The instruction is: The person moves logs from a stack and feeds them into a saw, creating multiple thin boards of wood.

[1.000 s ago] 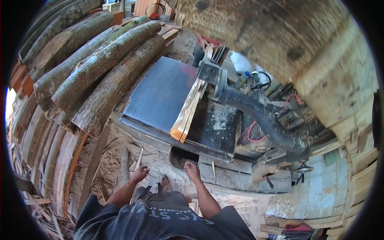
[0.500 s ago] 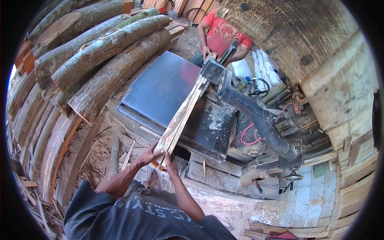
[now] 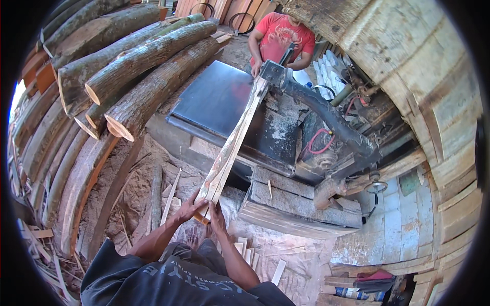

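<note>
I hold the near end of a long, pale, rough-sawn timber plank (image 3: pixel 227 153) in both hands. My left hand (image 3: pixel 194 206) grips its left edge and my right hand (image 3: pixel 217 218) its right edge, thumbs near the top face. From there the plank runs away from me across the dark metal saw table (image 3: pixel 209 107), up to the blade guide (image 3: pixel 274 74) of a bandsaw. A faint line runs along its length. Below my left hand an orange-brown edge shows under the plank end. Whether the far end touches the blade is hidden by the guide.
Across the machine stands a co-worker in a red shirt (image 3: pixel 282 41), one hand beside the guide. Bark-covered logs (image 3: pixel 158 81) are piled at left. A large wooden saw-wheel cover (image 3: pixel 398 56) hangs at upper right. A wooden step-like box (image 3: pixel 301 206) and offcuts (image 3: pixel 278 272) lie nearby.
The view has shifted, showing more floor and offcuts near my feet. My hands and the plank's near end sit slightly lower in the picture, still gripping. The co-worker stands more upright.
</note>
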Available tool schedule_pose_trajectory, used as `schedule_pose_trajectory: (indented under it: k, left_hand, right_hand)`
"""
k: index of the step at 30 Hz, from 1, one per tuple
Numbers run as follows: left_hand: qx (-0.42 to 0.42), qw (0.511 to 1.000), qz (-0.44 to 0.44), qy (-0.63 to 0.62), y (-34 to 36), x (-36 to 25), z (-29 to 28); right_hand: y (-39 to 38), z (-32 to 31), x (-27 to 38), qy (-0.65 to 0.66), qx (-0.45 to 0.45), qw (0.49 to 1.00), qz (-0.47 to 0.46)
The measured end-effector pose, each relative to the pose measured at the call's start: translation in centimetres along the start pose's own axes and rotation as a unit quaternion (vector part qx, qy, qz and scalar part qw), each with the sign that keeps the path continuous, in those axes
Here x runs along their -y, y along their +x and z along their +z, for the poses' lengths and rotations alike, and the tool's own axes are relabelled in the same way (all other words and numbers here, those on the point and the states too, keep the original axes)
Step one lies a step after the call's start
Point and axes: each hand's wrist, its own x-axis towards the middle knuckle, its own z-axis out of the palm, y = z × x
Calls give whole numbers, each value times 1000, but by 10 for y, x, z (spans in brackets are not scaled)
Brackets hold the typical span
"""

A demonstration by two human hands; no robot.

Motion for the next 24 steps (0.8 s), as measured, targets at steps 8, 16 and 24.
schedule_pose_trajectory:
  k: [8,16,24]
  left_hand:
    - [18,1000,-11,-7,-109,28,7]
    - [18,998,34,-45,-201,63,14]
    - [34,999,12,-40,-311,97,24]
  right_hand:
    - [-102,27,-45,-35,-8,999,-21]
    - [-191,51,-77,-74,-10,997,-24]
    - [-315,79,-76,-16,-38,999,-3]
